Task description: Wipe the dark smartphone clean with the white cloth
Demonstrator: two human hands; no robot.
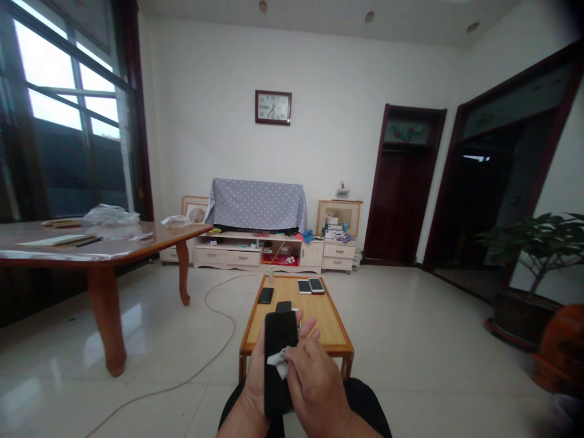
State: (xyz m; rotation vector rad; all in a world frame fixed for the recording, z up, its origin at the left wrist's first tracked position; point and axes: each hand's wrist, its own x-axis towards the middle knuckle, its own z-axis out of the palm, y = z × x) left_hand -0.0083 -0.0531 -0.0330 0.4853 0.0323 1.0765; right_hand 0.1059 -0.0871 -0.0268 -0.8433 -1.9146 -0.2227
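Note:
A black smartphone (278, 392) is held upright in my left hand (254, 386), whose fingers wrap round its back and side. My right hand (318, 383) pinches a crumpled white tissue (279, 363) and presses it against the phone's dark screen. Beyond them stands a low wooden table (285, 285). On it lie a dark phone (266, 295) at the left, a white-framed phone (304, 286) and another white-framed phone (316, 285) side by side at the back right. A dark flat object (283, 306) is partly hidden behind the held phone. A small clear bottle (271, 275) stands at the far edge.
A large brown table (155, 240) with plastic bags (111, 215) and papers is on the left. A cable (219, 350) runs across the floor. A long white cabinet (244, 258) lines the far wall, and a potted plant (520, 310) stands at the right.

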